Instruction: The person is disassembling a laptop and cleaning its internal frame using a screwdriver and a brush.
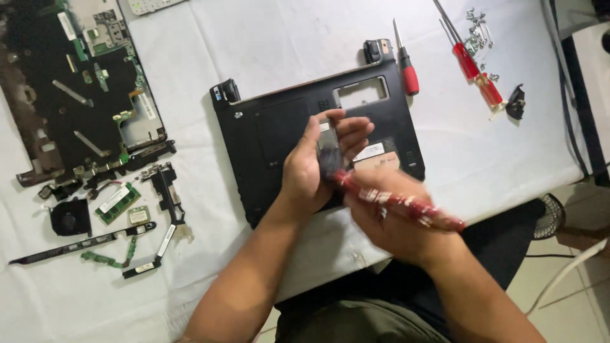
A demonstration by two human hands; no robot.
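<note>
My left hand (318, 162) is raised over a black laptop bottom case (267, 136) and grips a small flat grey part (328, 149) between thumb and fingers. My right hand (391, 219) holds a brush with a red patterned handle (406, 206); its dark bristles touch the grey part. The brush is blurred by motion. The case lies on a white cloth (286, 38) covering the table, with its two hinge posts pointing away from me.
A stripped laptop board and frame (82, 95) lie at far left, with a small fan (70, 217), memory module (117, 203) and loose strips below. Two red-handled screwdrivers (408, 73) (473, 67) and a pile of screws (478, 32) sit at upper right. Table edge runs near my lap.
</note>
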